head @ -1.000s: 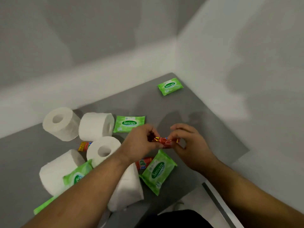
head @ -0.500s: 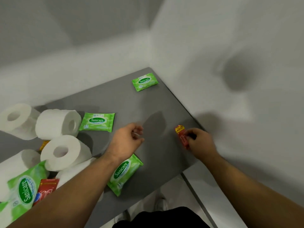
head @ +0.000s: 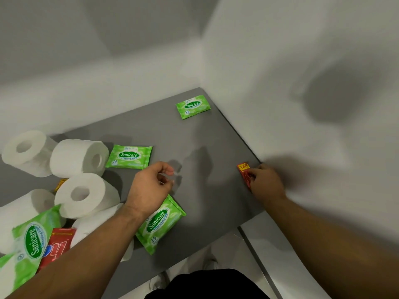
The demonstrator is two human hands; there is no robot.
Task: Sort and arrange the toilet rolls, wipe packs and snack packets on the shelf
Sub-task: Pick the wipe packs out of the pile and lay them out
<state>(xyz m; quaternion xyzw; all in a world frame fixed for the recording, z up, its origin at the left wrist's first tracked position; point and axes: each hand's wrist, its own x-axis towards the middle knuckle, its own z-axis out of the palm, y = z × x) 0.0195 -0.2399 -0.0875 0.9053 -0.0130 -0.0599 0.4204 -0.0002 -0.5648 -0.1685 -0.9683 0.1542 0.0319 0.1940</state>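
– Grey shelf [head: 205, 147] in a pale wall corner. What has changed on it?

– A second ago both hands held the red snack packet [head: 245, 172] together over the middle of the shelf. Now it lies flat at the shelf's right edge, just beside the wall.

– Who has it?

– The right hand [head: 266, 184] alone, fingers curled and pinching its near end. It was already there half a second ago.

– And the left hand [head: 151, 186]?

– Let go. It hovers over the shelf's middle, fingers loosely curled round nothing.

– The rest?

– Nothing has moved. One Sanicare wipe pack [head: 192, 106] lies in the shelf's far corner, another [head: 129, 156] at the middle, and a third [head: 160, 223] near the front edge, partly under the left wrist. Toilet rolls [head: 86, 195] crowd the shelf's left end, with a fourth wipe pack [head: 34, 240] and a larger red packet [head: 58, 244] lying against them.
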